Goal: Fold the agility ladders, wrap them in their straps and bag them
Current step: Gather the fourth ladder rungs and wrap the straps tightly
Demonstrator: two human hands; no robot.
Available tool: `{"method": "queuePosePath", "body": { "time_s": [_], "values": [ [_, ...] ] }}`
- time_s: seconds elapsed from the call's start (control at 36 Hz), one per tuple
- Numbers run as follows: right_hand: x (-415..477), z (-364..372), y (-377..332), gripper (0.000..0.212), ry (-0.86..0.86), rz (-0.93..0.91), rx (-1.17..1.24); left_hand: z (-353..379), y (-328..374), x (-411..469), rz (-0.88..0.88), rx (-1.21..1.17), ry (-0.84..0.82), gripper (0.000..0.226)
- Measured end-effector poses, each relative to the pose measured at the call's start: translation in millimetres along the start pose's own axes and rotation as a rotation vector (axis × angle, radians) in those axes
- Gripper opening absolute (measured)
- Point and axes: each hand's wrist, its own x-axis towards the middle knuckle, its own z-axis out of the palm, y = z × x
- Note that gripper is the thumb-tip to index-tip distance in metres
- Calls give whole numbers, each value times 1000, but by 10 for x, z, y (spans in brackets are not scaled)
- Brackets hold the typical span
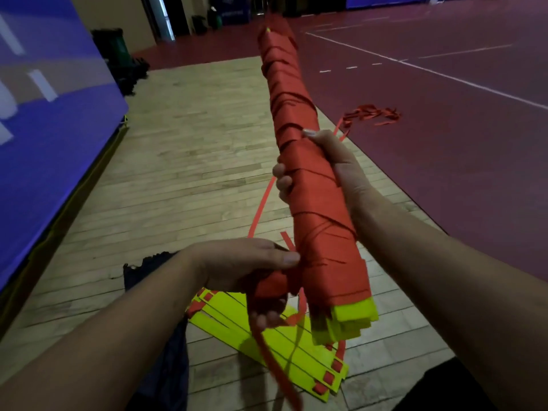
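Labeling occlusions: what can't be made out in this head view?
- Head: rungs inside the wrapped bundle, covered by red strap; only yellow ends show.
- Head: dark bag, mostly behind the left forearm.
- Head: loose strap tail, motion-blurred.
- Head: strap's grip point, hidden by left hand fingers.

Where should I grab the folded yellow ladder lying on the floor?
Take the folded yellow ladder at mid-length, coming from above and pinching across both long edges. Its rungs lie flat and fanned, so a middle clamp probably keeps them together.
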Motion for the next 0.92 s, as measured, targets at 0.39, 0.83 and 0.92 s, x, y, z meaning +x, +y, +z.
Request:
{"method": "queuePosePath", "body": {
  "time_s": [0.39,0.83,0.92],
  "values": [
    [66,6,269,47,716,-546,-768,247,-39,418,-144,895,939,86],
    [-116,140,150,47,-128,19,273,247,78,103,277,-1,153,64],
    [-86,152,119,37,-137,18,262,263,105,64,288,-86,100,60]
  ]
}}
